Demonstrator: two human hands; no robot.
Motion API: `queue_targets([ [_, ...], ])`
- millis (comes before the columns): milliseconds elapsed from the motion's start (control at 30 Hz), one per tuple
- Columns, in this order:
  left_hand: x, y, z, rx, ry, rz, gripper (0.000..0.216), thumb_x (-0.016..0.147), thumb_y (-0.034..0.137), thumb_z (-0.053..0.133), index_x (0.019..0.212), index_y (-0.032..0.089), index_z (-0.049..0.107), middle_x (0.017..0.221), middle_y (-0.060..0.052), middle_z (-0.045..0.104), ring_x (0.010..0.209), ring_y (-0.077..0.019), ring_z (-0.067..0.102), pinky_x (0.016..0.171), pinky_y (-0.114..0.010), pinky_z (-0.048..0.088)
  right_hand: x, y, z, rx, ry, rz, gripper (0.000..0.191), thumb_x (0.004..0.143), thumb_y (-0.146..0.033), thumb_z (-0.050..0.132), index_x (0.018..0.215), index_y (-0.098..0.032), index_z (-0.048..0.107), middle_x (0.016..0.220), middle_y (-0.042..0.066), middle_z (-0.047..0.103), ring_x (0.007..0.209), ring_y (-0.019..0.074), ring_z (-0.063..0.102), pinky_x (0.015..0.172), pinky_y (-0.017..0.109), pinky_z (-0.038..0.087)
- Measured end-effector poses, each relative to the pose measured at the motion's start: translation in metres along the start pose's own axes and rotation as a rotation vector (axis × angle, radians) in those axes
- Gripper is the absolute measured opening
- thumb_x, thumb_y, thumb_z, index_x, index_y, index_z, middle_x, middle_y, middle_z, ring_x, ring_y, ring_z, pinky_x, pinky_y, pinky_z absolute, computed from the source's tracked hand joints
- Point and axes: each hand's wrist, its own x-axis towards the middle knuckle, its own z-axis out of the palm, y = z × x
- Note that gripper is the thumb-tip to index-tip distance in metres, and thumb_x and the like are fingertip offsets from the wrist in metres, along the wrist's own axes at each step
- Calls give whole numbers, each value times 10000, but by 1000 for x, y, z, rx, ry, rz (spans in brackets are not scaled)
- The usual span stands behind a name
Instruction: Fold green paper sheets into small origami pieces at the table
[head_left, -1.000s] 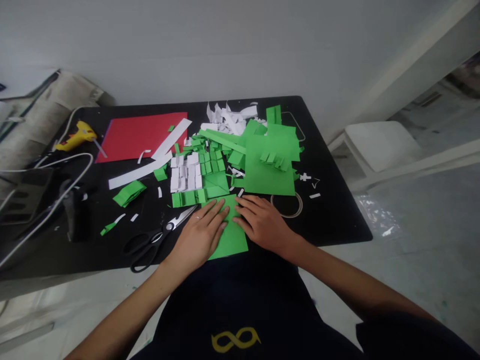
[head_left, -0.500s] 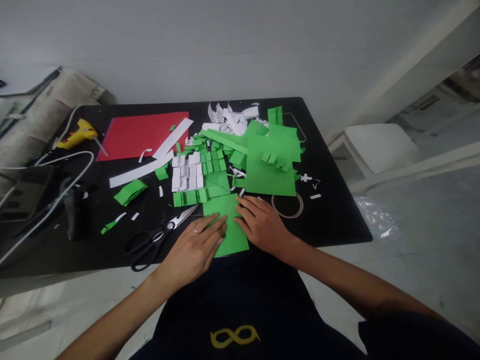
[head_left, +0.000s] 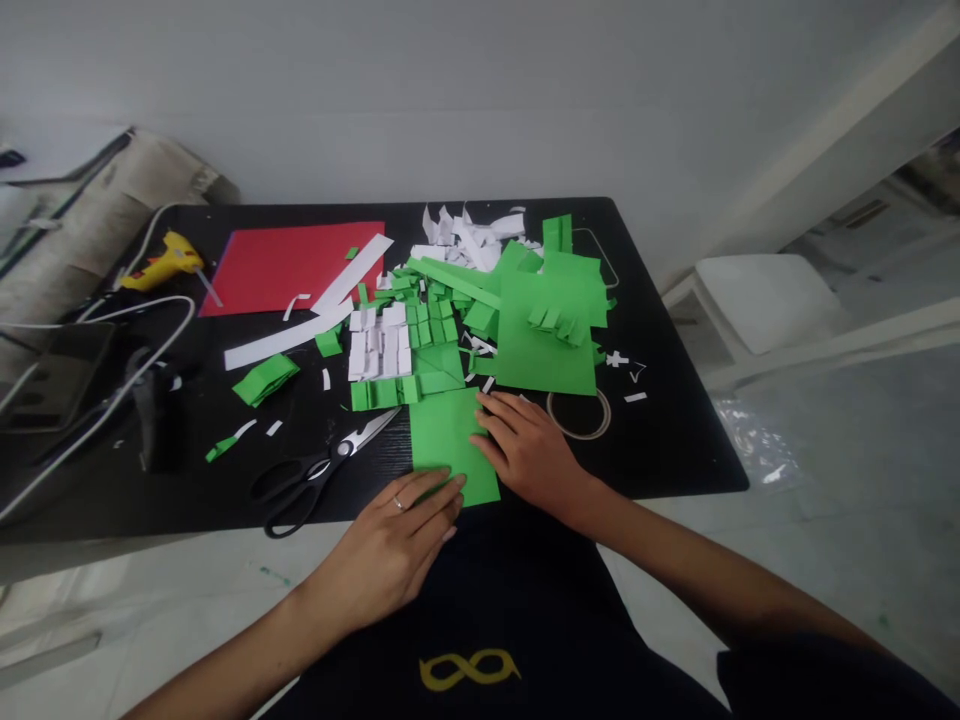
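Observation:
A flat green paper sheet [head_left: 444,430] lies at the table's front edge, under both hands. My left hand [head_left: 401,535] rests with outstretched fingers on its lower left part; a ring is on one finger. My right hand [head_left: 529,450] lies along the sheet's right edge, fingers stretched out over it. Just beyond the sheet are folded white paper pieces [head_left: 380,343] in rows, with folded green strips [head_left: 382,393] in front of them. Black-handled scissors [head_left: 330,468] lie partly spread to the left of the sheet, blades pointing toward it.
A larger green sheet [head_left: 547,365] lies right of a pile of green and white scraps [head_left: 480,240]. A tape ring [head_left: 604,415] is beside my right hand. Red paper [head_left: 292,265], a yellow glue gun [head_left: 166,262] and a white cable [head_left: 161,345] are at left.
My left hand has slid down the green sheet toward the front edge, uncovering more of its upper part. My right hand has stayed nearly in place. The view has shifted slightly.

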Motion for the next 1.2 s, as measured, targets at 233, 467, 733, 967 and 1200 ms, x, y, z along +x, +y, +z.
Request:
queue_targets([
  [233,1,-10,2,-51,12,-51,277,1068,150,509,1273,144,694,1377,-129,736,1305,-278,668,1050,-472,603,-1,0,1,12,-8,17,278,1077,-272,589,1257,-132,747,1420,160,714,1319,312,657,1087,488,553],
  [467,22,-32,11,76,104,-74,305,1064,149,529,1321,121,689,1346,-120,760,1298,-316,681,1053,-507,595,-3,0,2,9,1,2,280,1080,-258,579,1254,-116,746,1411,154,722,1341,313,648,1085,486,556],
  [733,37,-42,14,189,101,-179,319,1065,177,525,1330,119,693,1376,-140,742,1313,-351,666,1025,-537,583,-4,-2,1,5,-17,22,276,1080,-252,580,1263,-124,743,1435,136,710,1349,313,645,1100,500,545],
  [967,41,-44,16,222,82,-237,290,1066,231,537,1299,133,680,1459,-150,686,1302,-351,658,1033,-529,573,-4,-2,1,9,-20,28,275,1075,-252,591,1262,-116,741,1438,142,707,1361,314,637,1105,495,545],
  [1200,40,-37,19,204,90,-229,278,1062,250,555,1267,111,681,1453,-190,678,1324,-361,642,1039,-534,558,-7,-6,-2,19,-26,14,286,1077,-246,582,1269,-114,748,1425,144,715,1376,323,627,1096,495,564],
])
